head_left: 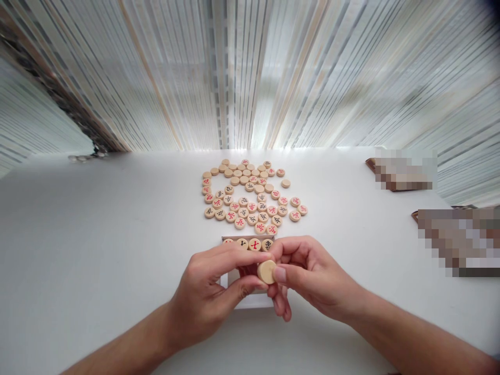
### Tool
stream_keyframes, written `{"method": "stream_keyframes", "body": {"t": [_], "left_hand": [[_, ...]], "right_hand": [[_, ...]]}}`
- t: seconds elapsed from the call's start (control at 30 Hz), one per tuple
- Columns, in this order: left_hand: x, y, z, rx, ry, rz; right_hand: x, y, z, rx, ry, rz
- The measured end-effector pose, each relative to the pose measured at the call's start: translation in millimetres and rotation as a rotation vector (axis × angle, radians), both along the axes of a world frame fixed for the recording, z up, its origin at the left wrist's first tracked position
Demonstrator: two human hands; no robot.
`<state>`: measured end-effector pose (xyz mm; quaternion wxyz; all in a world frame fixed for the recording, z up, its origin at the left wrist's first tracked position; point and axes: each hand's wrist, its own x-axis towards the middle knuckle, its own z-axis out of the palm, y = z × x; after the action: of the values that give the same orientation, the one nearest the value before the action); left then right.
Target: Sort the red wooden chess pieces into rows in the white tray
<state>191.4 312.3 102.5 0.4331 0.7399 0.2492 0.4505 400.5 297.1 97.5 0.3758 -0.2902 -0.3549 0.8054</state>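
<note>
A round wooden piece point(267, 272) with a blank face towards the camera is pinched between both hands. My left hand point(219, 284) has its thumb and forefinger at the piece's left side. On the right, the thumb of my right hand point(308, 273) presses on its face, with the fingers curled behind. Beneath the hands lies a small open box point(253, 301). Along its far side stands a row of pieces, among them one with a red character point(255, 245) and one with a black character point(267, 245). My hands hide much of the box's inside.
Beyond the box, many round pieces point(252, 207) lie spread on the white table point(117, 224), some blank side up, others showing red or black characters. Two blurred-out objects point(402, 172) point(461, 242) are at the right. A striped curtain point(187, 73) hangs behind.
</note>
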Motion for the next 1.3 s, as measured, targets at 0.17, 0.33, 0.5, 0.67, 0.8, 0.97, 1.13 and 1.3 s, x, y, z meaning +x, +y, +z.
{"method": "stream_keyframes", "body": {"t": [0.17, 0.33, 0.5, 0.67, 0.8, 0.97, 1.13, 1.3], "left_hand": [[-2, 0, -2.1, -0.051, -0.013, 0.006], [-2, -2, -5.7, -0.289, -0.092, -0.024], [0, 0, -0.9, -0.512, -0.181, -0.018], [0, 2, 3.8, -0.581, -0.183, 0.013], [-2, 3, 1.1, -0.551, -0.155, 0.025], [-6, 5, 0.5, -0.396, -0.089, 0.055], [-16, 20, 8.7, -0.203, 0.011, 0.218], [-28, 44, -2.7, -0.109, 0.208, 0.514]], "right_hand": [[1, 2, 1.2, 0.052, -0.044, -0.047], [0, 0, 6.9, 0.262, -0.199, -0.175], [-2, -3, 9.2, 0.809, -0.451, -0.372], [-1, -1, 10.2, 1.063, -0.586, -0.466], [-1, -1, 8.5, 1.041, -0.619, -0.483], [-1, -4, 5.4, 1.033, -0.677, -0.449], [0, -5, 5.4, 1.09, -0.778, -0.437], [-5, -3, 1.5, 1.183, -0.848, -0.372]]}}
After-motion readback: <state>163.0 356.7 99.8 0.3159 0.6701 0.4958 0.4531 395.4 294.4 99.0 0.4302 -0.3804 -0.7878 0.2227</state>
